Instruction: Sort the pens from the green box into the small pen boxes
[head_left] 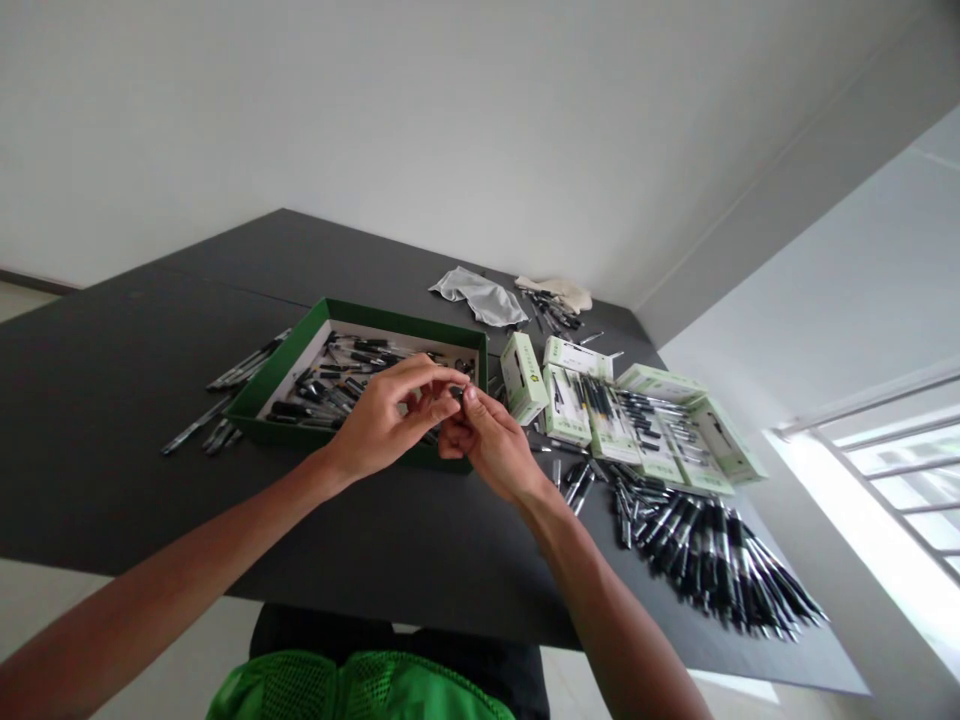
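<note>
Small piece (457,394) — black, detail blurred, mostly hidden between hands (493,440)

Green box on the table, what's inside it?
Many loose pens lie jumbled inside the green box. The left hand and right hand block its near right part, so anything there is hidden.

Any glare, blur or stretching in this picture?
Head view: glare whitens the window at right; the fanned pens look smeared; the left forearm seems stretched toward the corner; the dark piece between left hand and right hand is too small to make out.
</note>
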